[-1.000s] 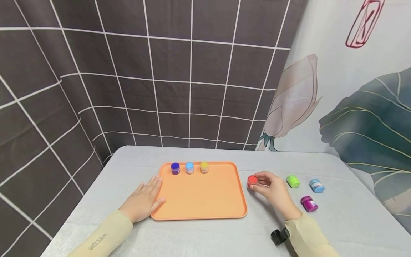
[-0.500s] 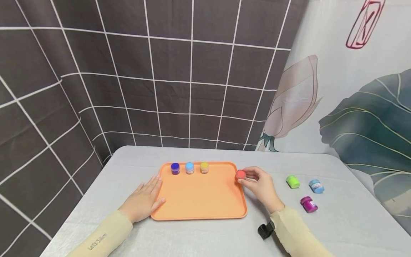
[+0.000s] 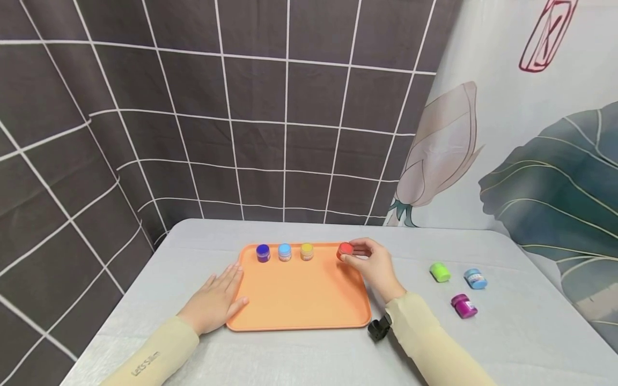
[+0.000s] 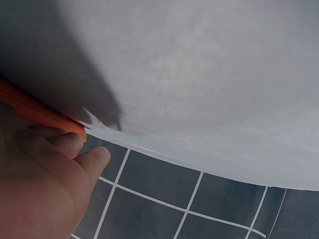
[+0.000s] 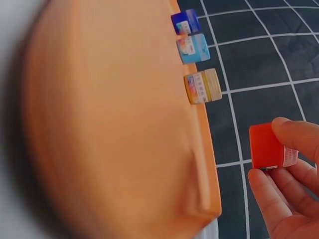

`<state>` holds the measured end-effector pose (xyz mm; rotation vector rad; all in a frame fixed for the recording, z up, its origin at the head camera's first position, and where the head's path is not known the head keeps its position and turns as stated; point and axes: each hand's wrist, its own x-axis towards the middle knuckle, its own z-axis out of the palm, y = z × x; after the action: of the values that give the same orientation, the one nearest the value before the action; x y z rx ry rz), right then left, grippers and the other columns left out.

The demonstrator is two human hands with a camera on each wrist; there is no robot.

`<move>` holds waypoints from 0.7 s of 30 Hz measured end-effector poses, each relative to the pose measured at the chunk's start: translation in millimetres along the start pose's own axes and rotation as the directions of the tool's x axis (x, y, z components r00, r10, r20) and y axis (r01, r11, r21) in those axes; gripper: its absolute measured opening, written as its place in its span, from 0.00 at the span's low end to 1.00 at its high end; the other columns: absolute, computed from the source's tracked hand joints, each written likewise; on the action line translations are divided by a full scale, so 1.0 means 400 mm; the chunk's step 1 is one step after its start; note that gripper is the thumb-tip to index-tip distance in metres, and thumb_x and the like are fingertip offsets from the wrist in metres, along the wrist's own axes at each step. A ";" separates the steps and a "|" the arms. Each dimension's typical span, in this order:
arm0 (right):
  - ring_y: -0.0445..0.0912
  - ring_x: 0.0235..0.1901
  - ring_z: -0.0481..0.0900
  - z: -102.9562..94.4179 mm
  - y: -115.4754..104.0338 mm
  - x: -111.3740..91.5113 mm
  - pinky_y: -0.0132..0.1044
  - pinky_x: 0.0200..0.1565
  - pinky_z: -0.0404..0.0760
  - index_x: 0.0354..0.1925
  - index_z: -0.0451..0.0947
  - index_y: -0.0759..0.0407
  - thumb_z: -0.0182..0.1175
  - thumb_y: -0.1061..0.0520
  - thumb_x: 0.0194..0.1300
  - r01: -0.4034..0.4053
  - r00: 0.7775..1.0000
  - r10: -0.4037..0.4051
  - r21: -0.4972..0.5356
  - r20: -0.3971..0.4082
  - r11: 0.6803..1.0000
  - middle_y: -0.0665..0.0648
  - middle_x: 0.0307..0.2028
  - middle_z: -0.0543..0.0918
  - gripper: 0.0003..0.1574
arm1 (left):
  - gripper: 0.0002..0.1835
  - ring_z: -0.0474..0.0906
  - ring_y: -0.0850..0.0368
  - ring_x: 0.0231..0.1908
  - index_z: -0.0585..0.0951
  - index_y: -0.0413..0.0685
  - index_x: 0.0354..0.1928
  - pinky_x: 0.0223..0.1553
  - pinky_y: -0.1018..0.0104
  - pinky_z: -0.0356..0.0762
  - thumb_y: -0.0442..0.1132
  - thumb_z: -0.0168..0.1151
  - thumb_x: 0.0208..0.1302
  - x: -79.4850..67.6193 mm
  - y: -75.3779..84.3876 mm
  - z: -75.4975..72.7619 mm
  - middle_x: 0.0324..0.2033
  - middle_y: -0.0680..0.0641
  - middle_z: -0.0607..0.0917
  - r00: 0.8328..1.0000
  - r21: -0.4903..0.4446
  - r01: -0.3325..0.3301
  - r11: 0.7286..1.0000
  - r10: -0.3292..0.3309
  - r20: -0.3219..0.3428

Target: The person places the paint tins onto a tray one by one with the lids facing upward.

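Note:
My right hand (image 3: 374,265) pinches a small red paint jar (image 3: 345,250) between thumb and fingers, over the far right corner of the orange tray (image 3: 299,300). In the right wrist view the red jar (image 5: 266,147) appears held clear of the tray, its label partly covered by the fingers. My left hand (image 3: 214,300) lies flat with straight fingers on the tray's left edge. Along the tray's far side stand a dark blue jar (image 3: 263,253), a light blue jar (image 3: 285,252) and a yellow jar (image 3: 307,251), upright in a row.
Right of the tray, a green jar (image 3: 440,272), a blue jar (image 3: 475,279) and a purple jar (image 3: 464,305) lie on their sides on the grey tablecloth (image 3: 309,359). A black wrist camera (image 3: 380,327) hangs at the right sleeve. Dark checked cloth hangs behind the table.
The right hand has carried the red jar leftward and away from me, from beside the tray to over its far right corner. My left hand has stayed put.

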<state>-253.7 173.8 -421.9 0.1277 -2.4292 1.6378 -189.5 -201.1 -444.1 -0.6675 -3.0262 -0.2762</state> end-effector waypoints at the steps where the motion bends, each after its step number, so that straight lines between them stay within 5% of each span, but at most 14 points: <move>1: 0.52 0.45 0.86 0.005 -0.001 0.004 0.28 0.46 0.81 0.49 0.83 0.64 0.79 0.60 0.54 0.000 1.000 0.000 0.005 0.000 1.000 0.61 0.43 0.88 0.25 | 0.40 0.56 0.36 0.75 0.62 0.30 0.74 0.71 0.35 0.56 0.57 0.49 0.77 0.000 0.000 0.000 0.74 0.32 0.62 1.000 0.003 0.001 1.000 -0.001 0.001; 21: 0.52 0.40 0.87 0.070 -0.015 0.063 0.39 0.45 0.86 0.47 0.82 0.69 0.75 0.68 0.54 -0.095 0.994 0.096 -0.030 0.051 0.995 0.64 0.40 0.87 0.21 | 0.40 0.56 0.36 0.74 0.61 0.29 0.74 0.71 0.34 0.55 0.57 0.49 0.77 -0.004 0.012 -0.015 0.74 0.32 0.61 1.000 -0.015 0.004 1.000 -0.003 0.016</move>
<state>-280.5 146.6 -421.1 0.0511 -2.5326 1.6596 -186.1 -198.3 -437.4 -0.6685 -3.0434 -0.2957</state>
